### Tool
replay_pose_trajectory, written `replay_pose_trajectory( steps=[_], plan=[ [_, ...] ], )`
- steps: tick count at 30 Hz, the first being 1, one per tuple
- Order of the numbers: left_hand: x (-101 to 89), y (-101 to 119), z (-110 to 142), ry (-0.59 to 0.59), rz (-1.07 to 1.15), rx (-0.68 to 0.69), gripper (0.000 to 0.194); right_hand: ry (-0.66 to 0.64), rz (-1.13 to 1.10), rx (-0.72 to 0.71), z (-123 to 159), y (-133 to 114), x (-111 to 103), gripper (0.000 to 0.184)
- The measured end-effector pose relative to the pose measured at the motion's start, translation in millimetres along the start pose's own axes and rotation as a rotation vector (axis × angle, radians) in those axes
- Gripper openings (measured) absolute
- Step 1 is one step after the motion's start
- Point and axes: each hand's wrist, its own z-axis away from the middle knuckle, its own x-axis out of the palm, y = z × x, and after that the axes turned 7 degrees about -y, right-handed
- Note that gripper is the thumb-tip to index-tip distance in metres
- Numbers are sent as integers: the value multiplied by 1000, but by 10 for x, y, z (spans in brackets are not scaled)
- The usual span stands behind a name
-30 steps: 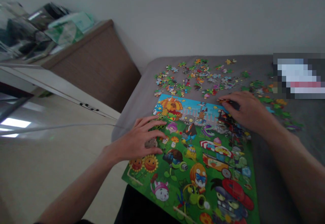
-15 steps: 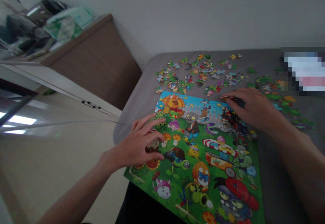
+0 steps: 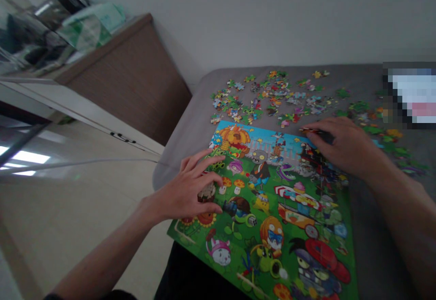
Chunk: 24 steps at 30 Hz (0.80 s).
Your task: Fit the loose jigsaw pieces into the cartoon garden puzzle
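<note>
Head view shows the left hand (image 3: 184,186) spread open, fingers apart, on the assembled cartoon jigsaw puzzle (image 3: 272,213), the right hand (image 3: 340,148) pinched on a dark puzzle piece (image 3: 323,136) at its top edge, and loose pieces (image 3: 269,100) scattered beyond across the grey bed (image 3: 361,75).

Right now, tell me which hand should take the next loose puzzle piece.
Right, probably: the right hand sits at the upper edge of the jigsaw puzzle, beside the loose jigsaw pieces, while the left hand rests farther off, over the puzzle's left side.
</note>
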Motion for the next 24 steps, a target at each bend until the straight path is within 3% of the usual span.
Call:
replay_pose_trajectory(
  steps=[24],
  plan=[
    [16, 25, -37, -4, -11, 9, 47, 17, -7, -41, -8, 39, 23, 33]
  ],
)
